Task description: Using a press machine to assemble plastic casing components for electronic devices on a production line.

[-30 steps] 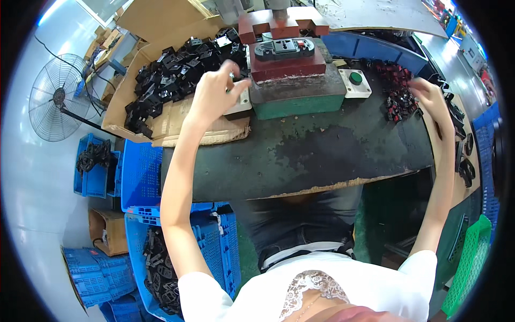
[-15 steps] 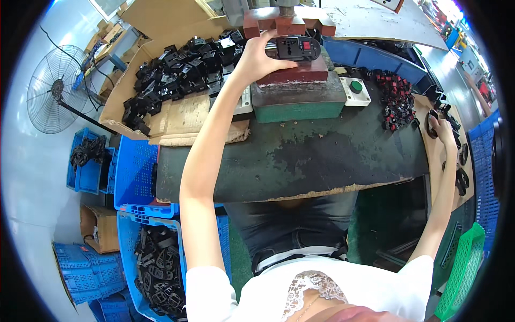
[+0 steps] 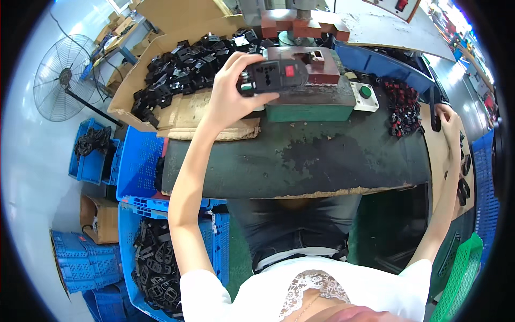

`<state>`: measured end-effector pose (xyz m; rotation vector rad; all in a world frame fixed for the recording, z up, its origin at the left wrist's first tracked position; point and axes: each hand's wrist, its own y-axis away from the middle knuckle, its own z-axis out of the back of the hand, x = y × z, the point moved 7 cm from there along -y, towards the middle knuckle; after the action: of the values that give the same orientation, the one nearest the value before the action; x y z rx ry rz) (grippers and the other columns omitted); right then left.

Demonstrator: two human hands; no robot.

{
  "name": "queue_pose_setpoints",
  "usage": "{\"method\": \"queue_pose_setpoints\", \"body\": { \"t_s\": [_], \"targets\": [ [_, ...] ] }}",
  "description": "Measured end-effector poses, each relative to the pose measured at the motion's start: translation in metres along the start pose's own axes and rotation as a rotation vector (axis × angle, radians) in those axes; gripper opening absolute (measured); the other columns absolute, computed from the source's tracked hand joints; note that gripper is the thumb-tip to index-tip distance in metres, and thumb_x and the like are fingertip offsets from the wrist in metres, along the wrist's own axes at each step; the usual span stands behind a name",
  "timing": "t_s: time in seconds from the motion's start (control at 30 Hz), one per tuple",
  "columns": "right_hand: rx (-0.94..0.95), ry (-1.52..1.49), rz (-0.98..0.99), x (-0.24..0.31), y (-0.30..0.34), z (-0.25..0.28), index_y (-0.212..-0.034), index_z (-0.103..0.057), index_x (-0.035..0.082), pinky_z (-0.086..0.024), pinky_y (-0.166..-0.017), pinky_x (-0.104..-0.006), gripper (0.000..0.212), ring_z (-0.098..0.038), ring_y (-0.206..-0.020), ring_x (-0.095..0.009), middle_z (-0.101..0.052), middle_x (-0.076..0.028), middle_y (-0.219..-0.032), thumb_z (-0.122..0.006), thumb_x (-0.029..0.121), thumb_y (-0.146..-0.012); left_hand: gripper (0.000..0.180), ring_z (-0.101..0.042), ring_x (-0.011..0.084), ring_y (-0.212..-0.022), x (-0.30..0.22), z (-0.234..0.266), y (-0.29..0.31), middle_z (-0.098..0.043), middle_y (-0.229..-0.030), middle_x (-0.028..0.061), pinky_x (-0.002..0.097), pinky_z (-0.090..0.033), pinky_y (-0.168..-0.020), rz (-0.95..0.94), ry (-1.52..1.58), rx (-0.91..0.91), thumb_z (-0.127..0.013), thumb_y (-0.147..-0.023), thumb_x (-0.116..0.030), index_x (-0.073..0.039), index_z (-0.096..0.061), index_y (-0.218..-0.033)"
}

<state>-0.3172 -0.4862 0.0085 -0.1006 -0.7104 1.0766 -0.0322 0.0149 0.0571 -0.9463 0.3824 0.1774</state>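
Note:
My left hand (image 3: 228, 92) grips a black power socket (image 3: 271, 76) with a red switch, fingers over its upper edge and thumb beneath. It is lifted just in front of the red fixture block (image 3: 328, 74), which sits on a green-sided press base (image 3: 308, 111). The press's red upper piece (image 3: 303, 28) hangs above, apart from the block. Far to the right, my right hand (image 3: 449, 120) pinches a slim black oval part (image 3: 434, 110), held upright at the edge of a cardboard sheet (image 3: 439, 161). Its exact kind is unclear.
A carton (image 3: 120, 107) of black housings stands at the left. Beside the press base sits a white box with a green button (image 3: 365, 92); a pile of red and black switches (image 3: 403, 107) lies right of it. Blue crates (image 3: 126, 231) and a green basket (image 3: 456, 279) flank me.
My left hand has drawn the socket off the red block, leftward and toward me. My right hand has shifted slightly farther away, and the black part is now more upright.

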Motion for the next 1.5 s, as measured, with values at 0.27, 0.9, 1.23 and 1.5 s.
{"method": "queue_pose_setpoints", "body": {
  "t_s": [0.27,0.9,1.23,1.5],
  "targets": [
    [0.286,-0.414,0.312,0.225,-0.021,-0.097,-0.103,-0.063,0.001,-0.049,-0.083,-0.0245,0.019,-0.059,-0.091,-0.011,-0.057,-0.003,-0.108,-0.056,-0.006,-0.087,0.054,-0.059,0.0280,-0.093,-0.010,0.059,0.052,-0.058,-0.100,0.0100,0.0352,-0.048,-0.082,0.115,-0.221,0.077,-0.083,-0.061,-0.012,-0.003,-0.060,-0.109],
    [0.747,-0.881,0.216,0.331,-0.026,-0.154,-0.107,-0.064,-0.002,-0.040,-0.092,-0.0245,0.023,-0.057,-0.097,-0.012,-0.063,-0.006,-0.101,-0.056,-0.003,-0.085,0.059,-0.055,0.0281,-0.108,-0.025,0.197,0.201,-0.061,-0.114,0.0089,0.0382,-0.039,-0.096,0.504,-0.884,-0.151,-0.081,-0.061,-0.009,-0.008,-0.060,-0.116],
    [0.070,-0.128,0.842,0.374,0.008,-0.148,-0.109,-0.058,0.003,-0.047,-0.091,-0.0357,0.031,-0.057,-0.108,-0.032,-0.057,-0.013,-0.122,-0.056,-0.010,-0.081,0.058,-0.055,0.0276,-0.109,-0.013,0.208,0.226,-0.061,-0.115,0.0086,0.0393,-0.038,-0.098,0.570,-0.996,-0.173,-0.079,-0.062,-0.010,-0.009,-0.060,-0.117],
    [-0.002,-0.017,0.928,0.354,-0.041,-0.199,-0.114,-0.062,0.004,-0.044,-0.096,-0.0401,0.029,-0.054,-0.114,-0.033,-0.056,-0.012,-0.128,-0.059,0.001,-0.085,0.051,-0.051,0.0250,-0.118,0.076,0.225,0.279,-0.060,-0.122,0.0069,0.0394,-0.035,-0.100,0.972,-1.122,0.049,-0.077,-0.070,-0.017,-0.009,-0.060,-0.117]
  ]
}}
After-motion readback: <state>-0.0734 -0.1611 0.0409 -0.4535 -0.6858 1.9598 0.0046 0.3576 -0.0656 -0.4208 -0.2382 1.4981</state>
